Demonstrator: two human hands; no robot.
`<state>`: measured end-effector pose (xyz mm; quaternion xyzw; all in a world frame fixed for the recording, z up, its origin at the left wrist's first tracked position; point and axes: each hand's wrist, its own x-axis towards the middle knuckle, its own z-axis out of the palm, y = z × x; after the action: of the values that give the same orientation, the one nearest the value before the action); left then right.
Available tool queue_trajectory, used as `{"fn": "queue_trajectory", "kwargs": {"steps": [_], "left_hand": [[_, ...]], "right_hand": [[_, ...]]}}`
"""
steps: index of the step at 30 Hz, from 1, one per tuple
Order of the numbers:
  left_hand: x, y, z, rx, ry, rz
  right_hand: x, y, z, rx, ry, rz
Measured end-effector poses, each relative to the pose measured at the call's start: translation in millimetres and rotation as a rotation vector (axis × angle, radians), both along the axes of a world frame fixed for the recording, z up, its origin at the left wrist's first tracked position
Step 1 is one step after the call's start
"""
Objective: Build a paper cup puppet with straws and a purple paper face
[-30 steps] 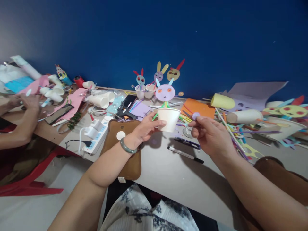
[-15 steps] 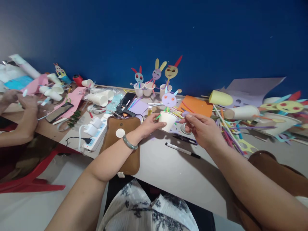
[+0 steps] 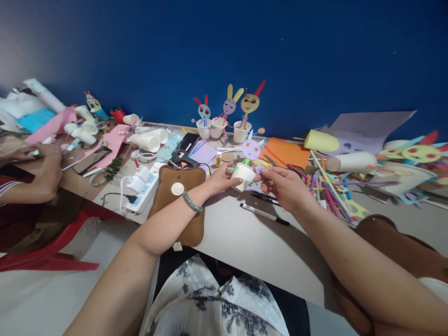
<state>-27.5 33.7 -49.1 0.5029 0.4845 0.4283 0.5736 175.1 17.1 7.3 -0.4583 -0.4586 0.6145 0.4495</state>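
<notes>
My left hand [image 3: 224, 181] is closed round a white paper cup [image 3: 244, 175], which tilts a little. A paper rabbit figure with a purple face [image 3: 251, 149], red eyes and pale blue ears rises from this cup on a green stem. At the cup's right side, my right hand [image 3: 283, 185] pinches a small purple paper piece [image 3: 259, 170], partly hidden by the fingers. Just below the hands lie a white marker [image 3: 262, 214] with a black end and a dark pen [image 3: 265, 198].
Three rabbit figures in paper cups [image 3: 241, 133] stand against the blue wall. To the left are a glue gun [image 3: 184, 156], a brown pouch [image 3: 189, 224] and a power strip [image 3: 145, 196]. Coloured sticks [image 3: 332, 196] pile up at right. Another person's hands [image 3: 45, 156] work at far left.
My right hand has moved left, bringing the purple piece up against the cup. The cup now tilts more, and its rabbit figure has shifted slightly right.
</notes>
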Motion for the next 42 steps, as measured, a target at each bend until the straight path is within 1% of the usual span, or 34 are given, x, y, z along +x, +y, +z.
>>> {"fn": "queue_trajectory", "kwargs": {"steps": [2, 5, 8, 11, 12, 14, 16, 21, 24, 27, 30, 33, 37, 38, 39, 40, 42], "left_hand": [[1.1, -0.7, 0.6, 0.029, 0.043, 0.02], [0.7, -2.4, 0.7, 0.081, 0.083, 0.007], [-3.5, -3.7, 4.5, 0.195, 0.092, 0.037], [-10.8, -4.5, 15.4, 0.383, 0.098, 0.129], [-13.3, -4.9, 20.0, 0.434, 0.113, 0.141], [-17.7, -6.1, 28.7, 0.499, 0.153, 0.151], [-20.4, -7.7, 35.4, 0.53, 0.181, 0.141], [-16.6, -16.8, 45.2, 0.487, 0.178, -0.023], [-10.3, -23.8, 49.1, 0.513, 0.226, -0.09], [-5.7, -27.9, 50.2, 0.539, 0.268, -0.083], [-4.7, -28.5, 48.8, 0.521, 0.284, -0.068], [-6.0, -27.6, 48.9, 0.443, 0.235, -0.11], [-7.4, -27.3, 54.5, 0.292, 0.187, -0.17], [-7.6, -27.7, 56.5, 0.263, 0.194, -0.175], [-7.9, -28.5, 58.5, 0.238, 0.204, -0.182], [-8.2, -29.6, 60.2, 0.218, 0.218, -0.199], [-8.8, -32.6, 62.5, 0.177, 0.265, -0.287]], "right_hand": [[-0.9, -1.4, 1.4, -0.015, -0.001, 0.007], [-2.3, -3.4, 1.9, -0.027, -0.012, 0.034], [-4.1, -4.9, 0.4, -0.03, -0.043, 0.067], [-5.4, -6.6, -0.8, -0.005, -0.084, 0.094], [-5.6, -7.4, -0.8, 0.004, -0.094, 0.103], [-5.4, -9.2, 0.1, 0.007, -0.11, 0.123], [-5.2, -10.9, 1.8, -0.004, -0.114, 0.144], [-4.9, -12.6, 3.9, -0.02, -0.12, 0.173], [-3.8, -11.7, 0.1, 0.003, -0.153, 0.196], [-1.7, -10.8, -5.4, 0.036, -0.179, 0.229], [-0.5, -11.3, -7.2, 0.054, -0.207, 0.252], [-1.8, -13.7, -3.6, 0.057, -0.223, 0.252], [-5.2, -16.2, 0.4, 0.064, -0.244, 0.267], [-5.4, -15.8, 0.5, 0.083, -0.261, 0.258], [-4.9, -14.8, 0.7, 0.118, -0.274, 0.218], [-3.7, -13.1, 1.4, 0.169, -0.274, 0.144], [1.6, -8.8, 5.8, 0.305, -0.227, -0.08]]}}
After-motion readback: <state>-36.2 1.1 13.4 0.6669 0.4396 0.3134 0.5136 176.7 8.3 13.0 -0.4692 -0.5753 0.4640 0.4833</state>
